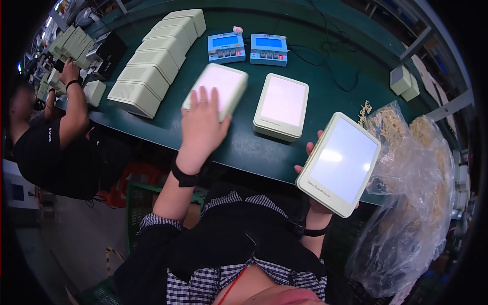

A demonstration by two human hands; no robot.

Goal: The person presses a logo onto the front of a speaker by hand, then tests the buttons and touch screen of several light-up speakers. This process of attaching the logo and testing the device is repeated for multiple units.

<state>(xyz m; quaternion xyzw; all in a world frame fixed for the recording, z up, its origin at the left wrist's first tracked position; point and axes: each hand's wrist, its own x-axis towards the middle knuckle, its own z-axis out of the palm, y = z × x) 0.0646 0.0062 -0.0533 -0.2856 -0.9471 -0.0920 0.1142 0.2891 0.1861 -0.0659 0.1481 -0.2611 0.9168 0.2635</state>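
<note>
My left hand (205,123) lies on a cream box with a white panel (223,76) on the table. Its fingers are spread flat over the panel, and the thumb is near the box's lower right edge. Off the table's front edge, my right hand (310,150) holds up a second such cream box (341,160), tilted, its bright panel toward me. Fingers wrap behind its left side; most of that hand is hidden. Between the two, a third cream box (281,104) with a pale panel rests face up on the table.
A row of several cream housings (147,71) stands at the left of the green table (239,147). Two blue meters with screens (268,50) sit at the back, cables beside them. A clear plastic bag (406,203) hangs at the right. Another person (56,137) works at far left.
</note>
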